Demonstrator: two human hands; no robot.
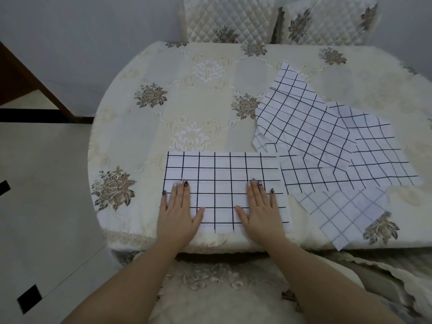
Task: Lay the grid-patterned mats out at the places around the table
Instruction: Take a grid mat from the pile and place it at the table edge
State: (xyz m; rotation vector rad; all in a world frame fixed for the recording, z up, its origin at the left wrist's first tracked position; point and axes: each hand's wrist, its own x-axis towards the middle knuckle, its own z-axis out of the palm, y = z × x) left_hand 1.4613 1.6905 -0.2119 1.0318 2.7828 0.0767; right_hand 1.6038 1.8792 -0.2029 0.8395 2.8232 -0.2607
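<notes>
A white mat with a black grid lies flat and square at the near edge of the table. My left hand presses flat on its left part, fingers straight. On its right part my right hand rests the same way. To the right, several more grid mats lie in a loose overlapping heap, some turned at angles, one hanging toward the near right edge.
A cream floral tablecloth covers the table. Two quilted chair backs stand at the far side, and a cushioned seat sits right below me. Tiled floor lies to the left, with a dark wooden piece by the wall.
</notes>
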